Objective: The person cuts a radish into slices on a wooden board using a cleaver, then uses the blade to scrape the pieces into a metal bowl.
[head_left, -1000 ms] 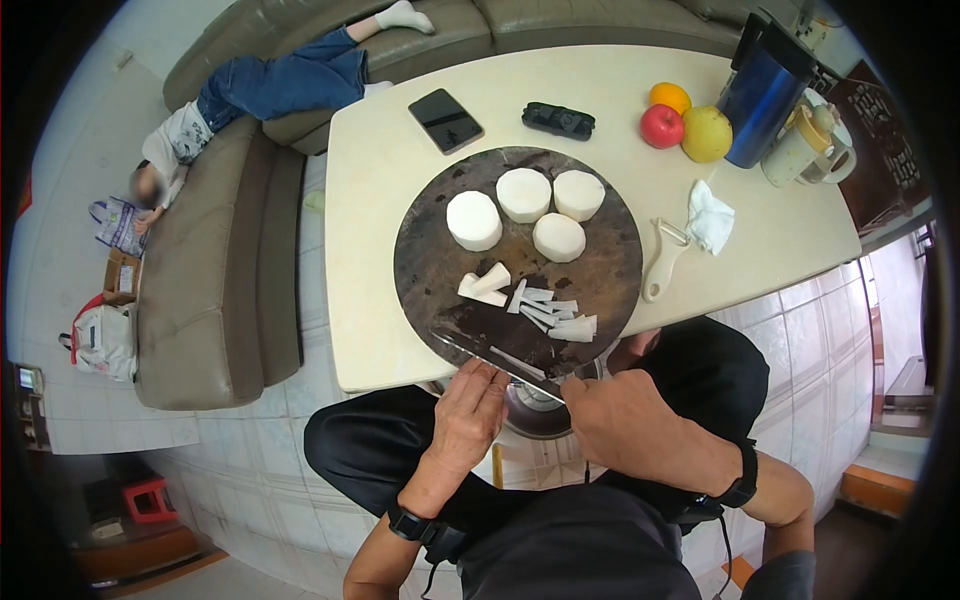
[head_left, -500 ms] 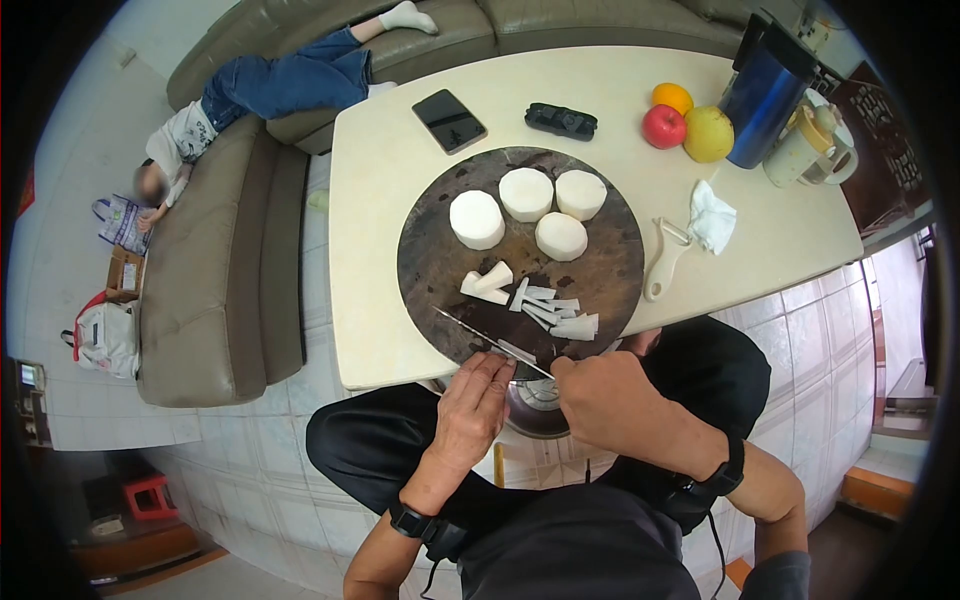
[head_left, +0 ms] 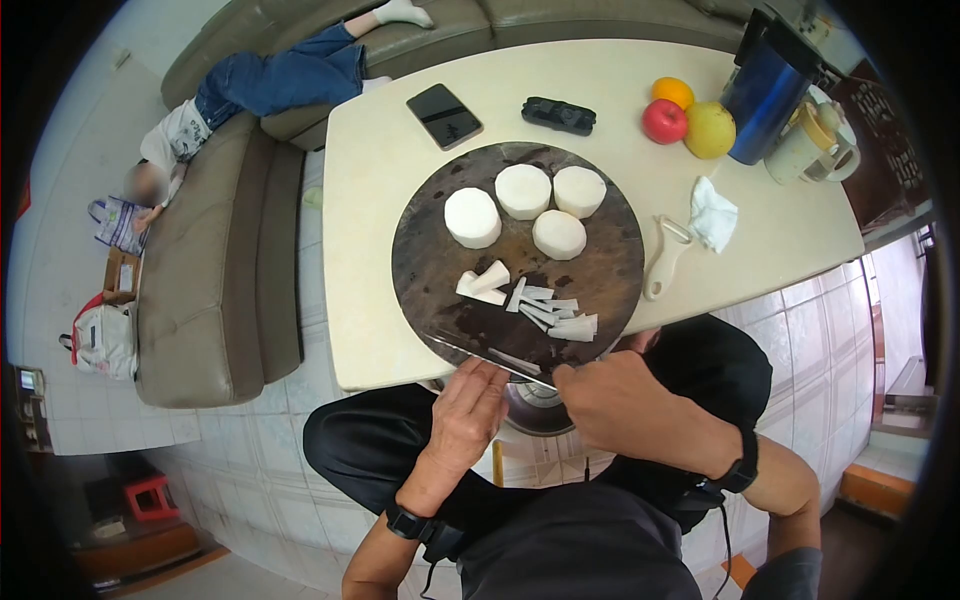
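My right hand is closed on the handle of a knife, whose thin blade runs left over the near edge of a round dark cutting board. My left hand has its fingers bent and pressed together right beside the blade; what lies under the fingertips is hidden. A thin white slice lies just beyond the blade. Farther in are white strips and a few thicker chunks, looking like white radish. Several thick peeled rounds stand toward the back of the board.
On the cream table are a phone, a black case-like object, fruit, a blue jug, a peeler and a crumpled tissue. Under the board's near edge shows a metal bowl. A person lies on the sofa.
The knife has shifted slightly down and left, with its tip lower. A white slice now shows more clearly beyond the blade. My left hand stays almost in place beside it.
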